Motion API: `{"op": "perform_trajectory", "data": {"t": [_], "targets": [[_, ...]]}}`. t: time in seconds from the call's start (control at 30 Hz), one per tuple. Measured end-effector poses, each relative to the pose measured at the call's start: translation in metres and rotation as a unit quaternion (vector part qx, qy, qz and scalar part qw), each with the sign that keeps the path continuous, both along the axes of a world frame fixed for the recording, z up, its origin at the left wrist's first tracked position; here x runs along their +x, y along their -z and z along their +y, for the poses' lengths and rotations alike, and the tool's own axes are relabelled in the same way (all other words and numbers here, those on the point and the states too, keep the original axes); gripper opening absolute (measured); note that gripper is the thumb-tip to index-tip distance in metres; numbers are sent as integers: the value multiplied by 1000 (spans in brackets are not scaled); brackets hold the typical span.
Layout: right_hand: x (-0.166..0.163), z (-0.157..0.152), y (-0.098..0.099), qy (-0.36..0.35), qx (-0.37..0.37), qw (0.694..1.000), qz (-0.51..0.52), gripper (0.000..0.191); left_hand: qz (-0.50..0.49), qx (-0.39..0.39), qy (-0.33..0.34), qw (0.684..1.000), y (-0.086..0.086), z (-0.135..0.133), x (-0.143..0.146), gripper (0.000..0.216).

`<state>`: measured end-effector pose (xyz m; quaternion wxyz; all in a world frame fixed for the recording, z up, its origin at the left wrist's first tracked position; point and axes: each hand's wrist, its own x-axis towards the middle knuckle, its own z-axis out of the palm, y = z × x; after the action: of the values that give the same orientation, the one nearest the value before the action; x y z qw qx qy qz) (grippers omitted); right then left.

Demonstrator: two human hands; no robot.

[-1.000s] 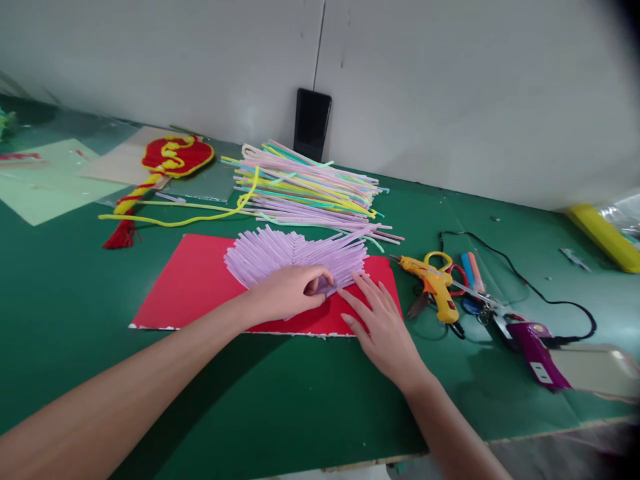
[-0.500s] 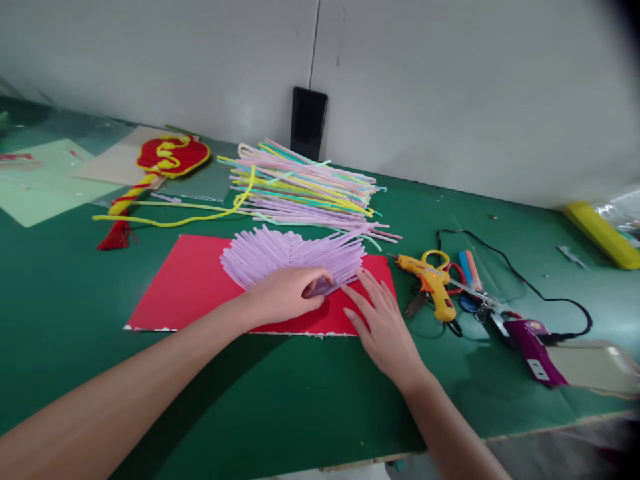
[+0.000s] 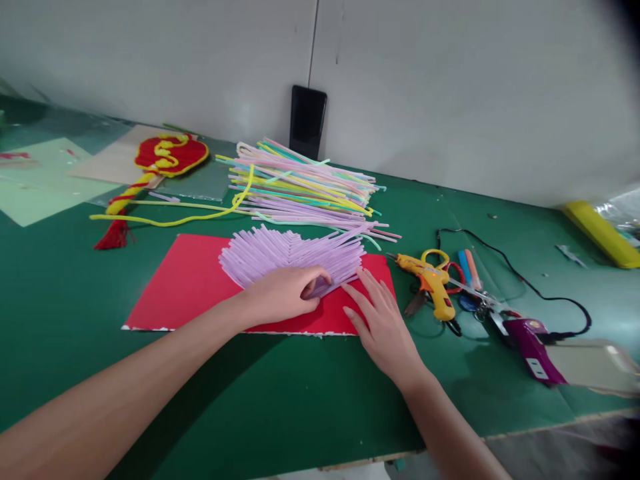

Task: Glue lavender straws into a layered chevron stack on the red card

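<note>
Purple pipe cleaners [image 3: 273, 255] lie side by side in a slanted, heart-like pattern on a red board [image 3: 173, 283]. My left hand [image 3: 285, 293] rests over the lower edge of the pattern, fingers curled and closed on a purple pipe cleaner there; its fingertips are partly hidden. To the right, my right hand [image 3: 383, 327] is open with its fingers stretched out. The tips of its fingers press at the pattern's lower right edge and on the red board.
Behind the board lies a pile of coloured pipe cleaners [image 3: 305, 180]. A yellow glue gun [image 3: 433, 287] and scissors [image 3: 435, 259] lie to the right, near a purple power strip [image 3: 534, 350]. A red-and-yellow fan-shaped piece [image 3: 173, 155] lies left; a phone [image 3: 307, 120] leans on the wall.
</note>
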<state>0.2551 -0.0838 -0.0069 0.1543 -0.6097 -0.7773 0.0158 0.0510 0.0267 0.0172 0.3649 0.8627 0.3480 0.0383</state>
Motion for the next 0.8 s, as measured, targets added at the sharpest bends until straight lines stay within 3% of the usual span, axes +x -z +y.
{"op": "perform_trajectory", "data": {"t": [0.33,0.8], "targets": [[-3,-2,-4,-20,13,1000,-16,43,-4,-13,11,1000,-4,0,0,35],[-6,-1,-3,-36,-32,997,-60,49,-8,-42,10,999,-7,0,-2,25]]}}
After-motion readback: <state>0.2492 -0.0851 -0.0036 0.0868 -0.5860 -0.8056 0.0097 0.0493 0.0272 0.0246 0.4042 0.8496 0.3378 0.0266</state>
